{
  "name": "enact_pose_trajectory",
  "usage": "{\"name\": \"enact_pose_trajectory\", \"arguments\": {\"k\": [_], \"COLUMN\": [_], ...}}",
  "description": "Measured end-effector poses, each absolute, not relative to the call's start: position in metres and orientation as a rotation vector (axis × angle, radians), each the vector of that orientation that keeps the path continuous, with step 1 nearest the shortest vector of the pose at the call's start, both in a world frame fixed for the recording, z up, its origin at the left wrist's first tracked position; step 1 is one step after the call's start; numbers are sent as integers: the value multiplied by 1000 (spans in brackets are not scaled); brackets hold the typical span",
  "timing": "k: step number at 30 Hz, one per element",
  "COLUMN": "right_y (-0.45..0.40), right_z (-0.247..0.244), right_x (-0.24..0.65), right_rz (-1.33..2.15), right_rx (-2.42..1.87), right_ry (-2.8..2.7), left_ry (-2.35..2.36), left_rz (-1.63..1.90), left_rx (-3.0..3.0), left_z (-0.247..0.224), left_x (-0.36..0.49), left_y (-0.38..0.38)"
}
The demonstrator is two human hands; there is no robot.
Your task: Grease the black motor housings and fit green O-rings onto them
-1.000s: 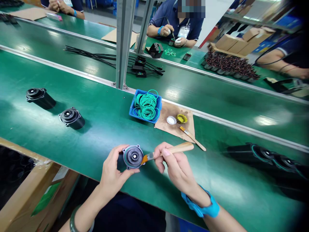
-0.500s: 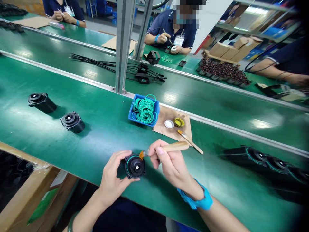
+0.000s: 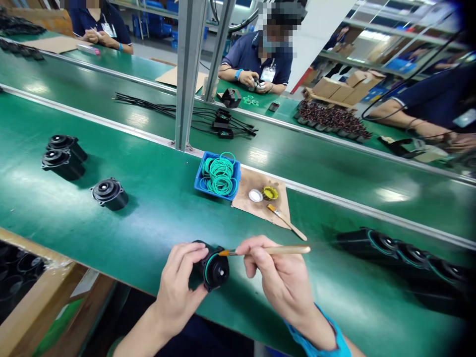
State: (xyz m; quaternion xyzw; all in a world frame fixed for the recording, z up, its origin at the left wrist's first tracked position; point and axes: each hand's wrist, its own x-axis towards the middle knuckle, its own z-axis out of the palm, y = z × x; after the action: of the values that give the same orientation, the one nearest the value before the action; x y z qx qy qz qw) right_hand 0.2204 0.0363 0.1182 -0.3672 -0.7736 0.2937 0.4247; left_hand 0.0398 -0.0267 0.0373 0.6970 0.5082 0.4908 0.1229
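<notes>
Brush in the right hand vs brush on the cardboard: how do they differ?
The held brush is in the right hand; the resting brush lies on the cardboard, handle past its edge. The held brush's bristles are at the black housing's rim; the resting brush's, over the cardboard. Both have orange bristles and pale handles.

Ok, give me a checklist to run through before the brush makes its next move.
1. Left hand gripping the black housing: ok.
2. Right hand holding the brush by its handle: ok.
3. Bristles at the upper part of the green ring: ok.
4. Ring seated all the way round: cannot tell, only part of it shows.
5. Yellow pot uncovered: ok.
6. Spare brush lying wholly on the cardboard: not ok, its handle overhangs the edge.
</notes>
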Motion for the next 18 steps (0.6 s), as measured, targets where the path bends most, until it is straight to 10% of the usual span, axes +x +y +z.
{"name": "enact_pose_trajectory", "arguments": {"k": [18], "right_y": [20], "right_z": [125], "right_x": [211], "right_rz": [712], "right_rx": [-701], "right_ry": [-2201], "left_ry": [1521], "left_rz": [1328], "left_rx": [2063], "left_z": [39], "left_x": [48], "left_y": [-25]}}
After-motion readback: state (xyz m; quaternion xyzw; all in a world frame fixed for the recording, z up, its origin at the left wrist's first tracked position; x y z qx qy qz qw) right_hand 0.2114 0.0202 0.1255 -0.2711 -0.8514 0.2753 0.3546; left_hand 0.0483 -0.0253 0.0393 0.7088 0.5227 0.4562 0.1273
